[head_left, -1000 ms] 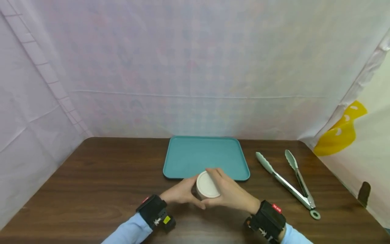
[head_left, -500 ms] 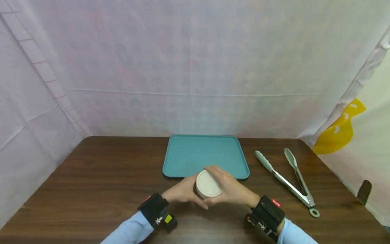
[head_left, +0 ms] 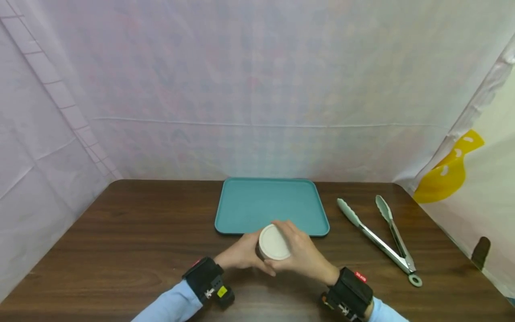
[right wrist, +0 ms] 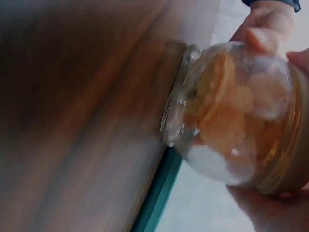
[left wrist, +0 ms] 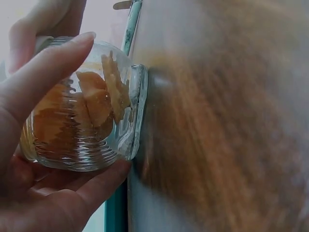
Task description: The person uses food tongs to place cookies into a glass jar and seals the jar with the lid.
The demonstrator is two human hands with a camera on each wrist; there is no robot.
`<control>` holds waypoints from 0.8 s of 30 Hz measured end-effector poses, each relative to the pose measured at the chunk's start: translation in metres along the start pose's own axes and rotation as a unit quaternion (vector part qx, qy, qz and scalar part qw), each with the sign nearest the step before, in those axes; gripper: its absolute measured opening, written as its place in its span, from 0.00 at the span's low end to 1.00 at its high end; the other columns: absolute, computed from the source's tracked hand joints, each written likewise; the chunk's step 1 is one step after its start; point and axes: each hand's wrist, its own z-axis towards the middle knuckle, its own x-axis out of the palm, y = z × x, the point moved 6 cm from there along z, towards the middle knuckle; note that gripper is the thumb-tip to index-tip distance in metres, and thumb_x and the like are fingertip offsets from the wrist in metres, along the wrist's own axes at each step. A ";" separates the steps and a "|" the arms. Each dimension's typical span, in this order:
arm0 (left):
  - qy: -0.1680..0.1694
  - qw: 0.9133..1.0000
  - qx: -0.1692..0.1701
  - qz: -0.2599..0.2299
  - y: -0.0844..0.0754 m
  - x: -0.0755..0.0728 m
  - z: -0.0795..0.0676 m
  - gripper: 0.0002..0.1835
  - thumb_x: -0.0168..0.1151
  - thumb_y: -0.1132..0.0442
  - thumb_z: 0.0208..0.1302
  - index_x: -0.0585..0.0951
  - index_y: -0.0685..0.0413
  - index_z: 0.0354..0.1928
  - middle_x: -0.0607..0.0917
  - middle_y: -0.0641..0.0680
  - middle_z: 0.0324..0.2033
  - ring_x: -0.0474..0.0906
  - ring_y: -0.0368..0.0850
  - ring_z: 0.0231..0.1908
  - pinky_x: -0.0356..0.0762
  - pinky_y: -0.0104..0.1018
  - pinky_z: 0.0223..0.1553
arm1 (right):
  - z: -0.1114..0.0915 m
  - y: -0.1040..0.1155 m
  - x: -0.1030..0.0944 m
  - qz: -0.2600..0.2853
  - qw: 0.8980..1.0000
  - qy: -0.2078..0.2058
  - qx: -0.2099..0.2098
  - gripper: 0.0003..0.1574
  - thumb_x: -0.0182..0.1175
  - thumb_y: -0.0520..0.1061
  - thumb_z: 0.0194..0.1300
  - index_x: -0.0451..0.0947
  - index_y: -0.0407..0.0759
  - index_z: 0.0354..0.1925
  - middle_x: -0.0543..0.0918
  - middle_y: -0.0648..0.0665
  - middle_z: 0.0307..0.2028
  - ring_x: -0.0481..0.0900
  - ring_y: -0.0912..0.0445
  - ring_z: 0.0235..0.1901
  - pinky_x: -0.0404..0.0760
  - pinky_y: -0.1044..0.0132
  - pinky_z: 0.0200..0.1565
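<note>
A glass jar (left wrist: 94,108) with orange-brown pieces inside stands upright on the table, just in front of the tray, its white lid (head_left: 273,243) facing up. My left hand (head_left: 240,253) curls round the glass body from the left; in the left wrist view its thumb lies across the ribbed glass. From the right, my right hand (head_left: 302,254) grips the lid at its rim. The thumbs almost meet on the near side. In the right wrist view the lid shows at the right edge, above the clear jar (right wrist: 231,111).
A teal tray (head_left: 273,203) lies behind the jar, toward the table's far edge. To the right, metal tongs (head_left: 384,243) with pale green tips rest spread apart on the dark wooden table (head_left: 132,250). White cloth (head_left: 249,89) hangs around the table, with a yellow shape (head_left: 442,181) at right.
My right hand has turned a little one way and then back at the lid, its wrist shifting slightly. My left hand and the jar stay in nearly the same place.
</note>
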 end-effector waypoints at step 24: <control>0.018 1.000 -0.007 -0.021 0.000 0.002 0.000 0.52 0.76 0.58 0.34 0.57 0.53 0.65 0.69 0.51 0.58 0.65 0.46 0.56 0.62 0.44 0.60 | 0.001 -0.017 -0.002 0.124 0.975 0.179 0.050 0.55 0.68 0.58 0.45 0.52 0.53 0.66 0.65 0.48 0.56 0.70 0.52 0.50 0.77 0.62 0.43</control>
